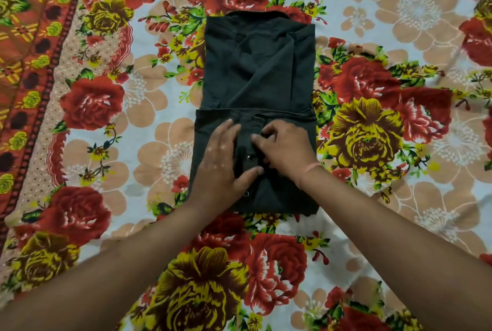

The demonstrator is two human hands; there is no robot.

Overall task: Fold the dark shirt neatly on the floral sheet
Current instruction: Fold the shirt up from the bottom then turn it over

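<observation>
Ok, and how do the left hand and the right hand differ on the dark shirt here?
The left hand lies flat with straight fingers, pressing the dark shirt; the right hand has curled fingers, seemingly pinching its fabric. The right hand has a pinkish band at its wrist; the left hand's wrist is bare. Both rest on the shirt's near, folded-over part.

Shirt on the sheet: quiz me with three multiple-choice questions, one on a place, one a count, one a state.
1. Where do the left hand and right hand lie? A on the shirt's near half; B on its far end; C in the air.
2. How many snaps show? A none; B two; C five.
3. The shirt is: A spread out; B folded; C balled up.
Answers: A, both hands lie on the near fold; B, two gleam between the hands; B, a tidy rectangle with its near part folded over.
</observation>
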